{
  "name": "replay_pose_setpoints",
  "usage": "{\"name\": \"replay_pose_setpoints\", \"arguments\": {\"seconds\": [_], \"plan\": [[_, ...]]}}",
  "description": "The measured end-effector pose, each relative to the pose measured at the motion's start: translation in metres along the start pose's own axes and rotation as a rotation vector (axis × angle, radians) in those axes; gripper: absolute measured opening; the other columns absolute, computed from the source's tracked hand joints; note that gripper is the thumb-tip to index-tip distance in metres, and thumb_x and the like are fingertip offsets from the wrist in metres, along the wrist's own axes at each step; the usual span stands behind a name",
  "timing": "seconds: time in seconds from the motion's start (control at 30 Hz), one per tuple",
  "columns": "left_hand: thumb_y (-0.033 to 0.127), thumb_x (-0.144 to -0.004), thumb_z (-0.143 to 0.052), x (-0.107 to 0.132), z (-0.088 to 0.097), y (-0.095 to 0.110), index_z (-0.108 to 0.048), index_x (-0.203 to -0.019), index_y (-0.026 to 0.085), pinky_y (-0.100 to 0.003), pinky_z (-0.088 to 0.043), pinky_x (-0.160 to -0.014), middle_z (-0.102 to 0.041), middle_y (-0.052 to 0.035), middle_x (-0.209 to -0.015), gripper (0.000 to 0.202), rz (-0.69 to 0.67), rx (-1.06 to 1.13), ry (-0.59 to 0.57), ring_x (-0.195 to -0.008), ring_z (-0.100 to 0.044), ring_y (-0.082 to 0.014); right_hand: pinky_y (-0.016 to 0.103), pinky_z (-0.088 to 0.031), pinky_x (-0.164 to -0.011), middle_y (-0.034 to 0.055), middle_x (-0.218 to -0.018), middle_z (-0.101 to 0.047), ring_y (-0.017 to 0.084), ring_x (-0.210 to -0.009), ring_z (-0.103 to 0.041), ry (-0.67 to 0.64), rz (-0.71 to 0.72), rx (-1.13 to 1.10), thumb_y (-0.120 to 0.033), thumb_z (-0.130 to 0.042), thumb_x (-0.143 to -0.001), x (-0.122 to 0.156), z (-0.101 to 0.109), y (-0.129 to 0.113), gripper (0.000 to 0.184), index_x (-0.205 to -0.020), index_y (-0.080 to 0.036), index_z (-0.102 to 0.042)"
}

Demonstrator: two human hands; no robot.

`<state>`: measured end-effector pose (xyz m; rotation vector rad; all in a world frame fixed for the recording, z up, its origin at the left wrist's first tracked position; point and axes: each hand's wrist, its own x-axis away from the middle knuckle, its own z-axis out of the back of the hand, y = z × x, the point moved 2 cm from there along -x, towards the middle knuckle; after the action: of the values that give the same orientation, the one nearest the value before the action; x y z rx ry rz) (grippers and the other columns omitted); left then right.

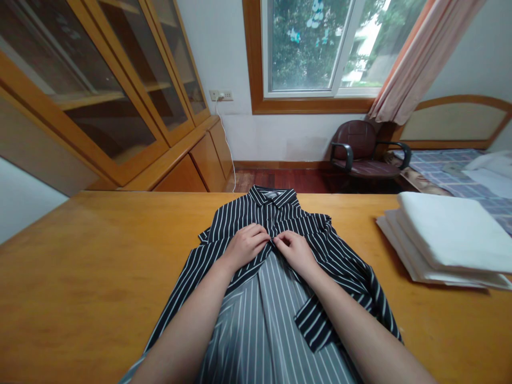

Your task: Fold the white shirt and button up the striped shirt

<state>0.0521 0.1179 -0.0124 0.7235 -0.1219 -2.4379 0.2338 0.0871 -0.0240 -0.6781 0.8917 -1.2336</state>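
A black shirt with white stripes (236, 217) lies front side up on the wooden table, its collar (274, 196) toward the far edge. Below the chest its front hangs apart, and the greyer inner side of the cloth shows. My left hand (248, 242) pinches the left front edge at mid-chest. Close beside it, my right hand (294, 248) pinches the right front edge, fingertips nearly touching those of the left. Any button between the fingers is too small to make out. One sleeve cuff (316, 322) rests folded inward under my right forearm.
On the table (80, 266), a stack of folded white cloths or sheets (456, 229) sits at the right. A glass-door cabinet (132, 80) stands at the left. Beyond the table are an office chair (360, 146), a bed (448, 165) and a window (308, 48) with a pink curtain (424, 64).
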Motion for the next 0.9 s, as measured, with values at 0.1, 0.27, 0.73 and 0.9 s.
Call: {"name": "replay_pose_setpoints", "arguments": {"seconds": [0.1, 0.27, 0.73, 0.9], "plan": [[0.019, -0.096, -0.053, 0.0, -0.0005, -0.0003, -0.066, -0.096, 0.02, -0.031, -0.048, -0.081, -0.065, -0.0042, -0.094, 0.014, 0.001, 0.001, 0.002, -0.09, -0.058, -0.0175, 0.027, -0.045, -0.072, 0.0014, -0.08, -0.067, 0.016, -0.076, -0.062, 0.025, 0.006, 0.006, -0.021, -0.057, -0.088, 0.0, 0.0, 0.0003, 0.014, -0.078, -0.02, -0.067], [0.02, -0.096, -0.053, -0.0001, -0.0006, -0.0003, -0.066, -0.096, 0.02, -0.032, -0.047, -0.081, -0.065, -0.0041, -0.094, 0.013, -0.003, 0.01, 0.004, -0.09, -0.058, -0.0176, 0.026, -0.047, -0.069, 0.0006, -0.084, -0.064, 0.014, -0.07, -0.06, 0.041, 0.007, -0.018, -0.017, -0.063, -0.083, -0.0002, -0.0025, 0.0039, 0.009, -0.089, -0.02, -0.069], [0.019, -0.096, -0.051, -0.0005, -0.0001, 0.0012, -0.066, -0.093, 0.02, -0.032, -0.048, -0.081, -0.064, -0.0045, -0.094, 0.015, -0.004, 0.027, 0.007, -0.091, -0.058, -0.0179, 0.027, -0.047, -0.072, -0.0001, -0.08, -0.064, 0.015, -0.075, -0.061, 0.021, 0.075, 0.051, -0.019, -0.067, -0.087, -0.0001, -0.0049, 0.0074, 0.008, -0.092, -0.021, -0.072], [0.019, -0.096, -0.052, -0.0009, 0.0002, 0.002, -0.065, -0.091, 0.019, -0.032, -0.048, -0.081, -0.064, -0.0044, -0.093, 0.014, 0.002, 0.035, 0.011, -0.09, -0.058, -0.0179, 0.028, -0.046, -0.072, 0.0006, -0.08, -0.065, 0.017, -0.076, -0.061, 0.026, 0.082, 0.059, -0.023, -0.065, -0.09, 0.0002, -0.0037, 0.0054, 0.008, -0.087, -0.022, -0.071]]}}
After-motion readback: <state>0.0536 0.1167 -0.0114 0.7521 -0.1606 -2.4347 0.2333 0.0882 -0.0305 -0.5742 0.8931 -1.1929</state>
